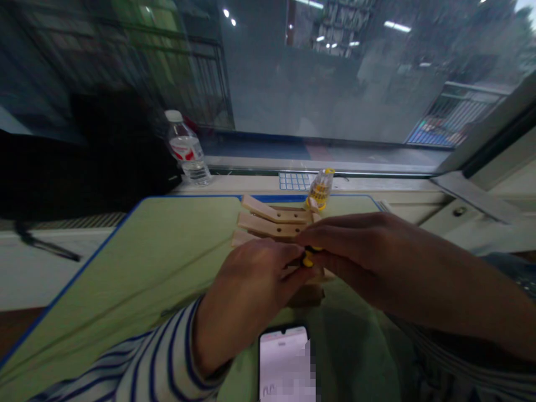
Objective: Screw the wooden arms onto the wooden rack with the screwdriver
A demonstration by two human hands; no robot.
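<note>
Over the table my left hand (255,279) and my right hand (364,248) meet, fingertips almost touching. Between them is a small yellow-and-black piece (309,258), pinched from both sides; its kind is hard to make out. Just beyond and under the fingers sits a pale wooden object (278,229) with several slats that stick out to the left. Dark round holes show in the slats. My hands cover its near right part, though a lower wooden edge shows below them.
A phone (287,363) with its screen lit lies near me. Behind the wooden object stands a small clear bottle (321,188) with yellow trim. On the windowsill are a water bottle (188,151) and a blue-and-white grid card (294,181). A black bag (84,173) lies at left.
</note>
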